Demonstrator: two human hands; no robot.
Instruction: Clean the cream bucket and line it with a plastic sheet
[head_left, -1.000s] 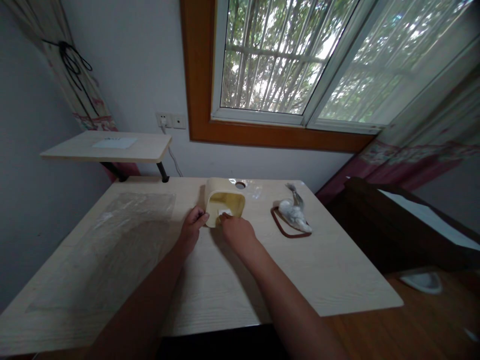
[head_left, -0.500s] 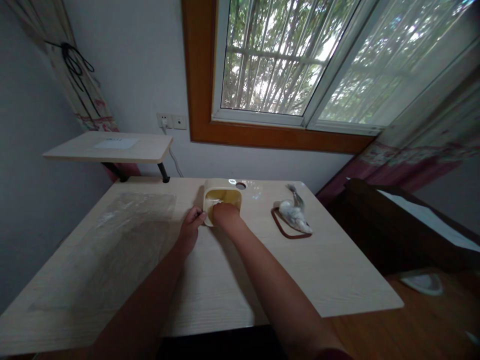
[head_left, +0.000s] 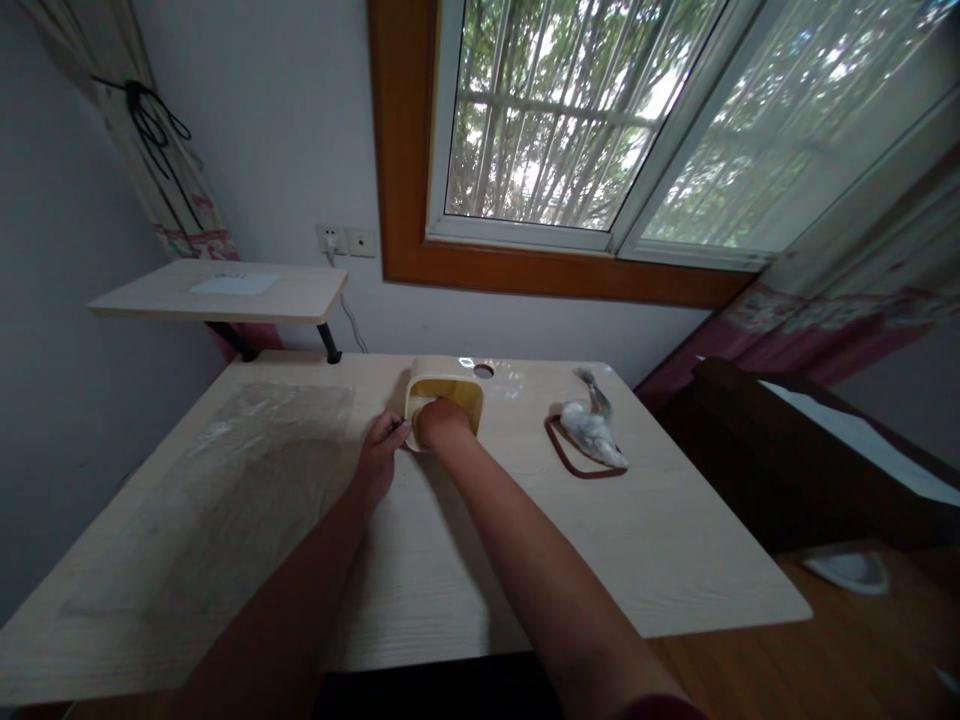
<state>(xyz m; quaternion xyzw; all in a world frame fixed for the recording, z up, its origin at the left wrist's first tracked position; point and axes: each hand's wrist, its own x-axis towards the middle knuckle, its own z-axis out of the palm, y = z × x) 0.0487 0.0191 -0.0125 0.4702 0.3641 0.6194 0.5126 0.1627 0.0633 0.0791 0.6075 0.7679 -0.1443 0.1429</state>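
Note:
A small cream container (head_left: 416,369) with a yellowish inside stands near the back middle of the desk, its opening facing me. My left hand (head_left: 384,440) is at its left edge, fingers curled and the thumb pressed against the rim. My right hand (head_left: 444,422) reaches into the opening from the front right. Its fingers are hidden inside, so what they touch cannot be seen. To the right lies a crumpled whitish bundle (head_left: 592,432), twisted to a tail at the top, partly over a reddish-brown frame (head_left: 574,465).
A clear plastic sheet (head_left: 247,480) covers much of the desk's left side. Behind it a raised shelf (head_left: 150,290) on black legs carries a paper slip (head_left: 235,284). A cable hole (head_left: 484,371) is at the back. The desk (head_left: 720,570) ends at a right front corner.
My right hand has shifted slightly left inside the container. My left hand stays at the rim. The bundle and frame lie as before; the view has moved a little.

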